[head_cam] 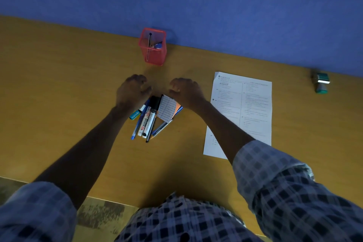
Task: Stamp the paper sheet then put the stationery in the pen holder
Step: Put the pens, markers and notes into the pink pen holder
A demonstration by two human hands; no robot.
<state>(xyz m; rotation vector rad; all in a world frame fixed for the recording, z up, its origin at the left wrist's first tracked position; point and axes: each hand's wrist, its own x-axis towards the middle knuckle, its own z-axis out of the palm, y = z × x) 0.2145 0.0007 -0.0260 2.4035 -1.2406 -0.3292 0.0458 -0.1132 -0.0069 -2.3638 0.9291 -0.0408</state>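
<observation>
both hands [135,92] [186,92], loosely curled and holding nothing, flanked the stationery pile [153,118]; pen holder [153,47] stood just beyond.

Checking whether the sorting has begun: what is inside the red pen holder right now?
Through the red mesh pen holder a dark pen stands upright beside something small and blue. The mesh obscures the bottom.
</observation>
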